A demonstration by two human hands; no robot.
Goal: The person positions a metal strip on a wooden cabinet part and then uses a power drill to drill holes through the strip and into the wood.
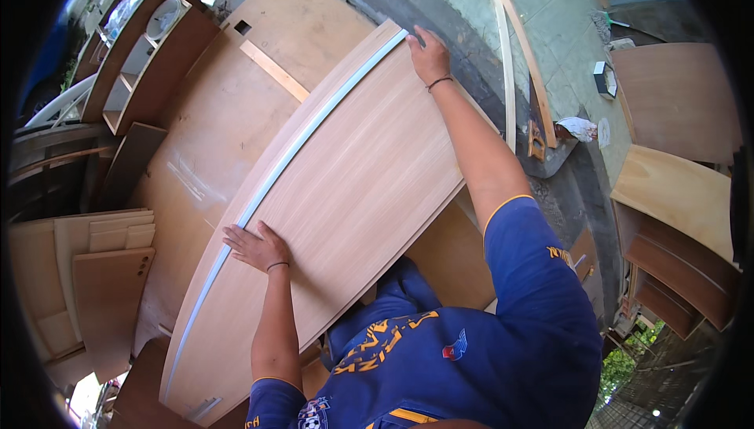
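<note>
A long, pale wood-grain panel lies slantwise in front of me, another board edge showing beneath it. Along its left side runs a narrow light blue strip, which looks curved in this wide picture. My left hand rests flat across the strip near its middle, fingers spread. At the panel's far end, my right hand touches the strip's tip with its thumb side, fingers apart and slightly bent. Under the panel is a large brown board, with a short wood batten on it.
Open cabinet boxes stand at the far left, above stacked panels. On the right floor lie long wood strips and a handsaw. Brown cabinet pieces stand at the right; a small dark box sits nearby.
</note>
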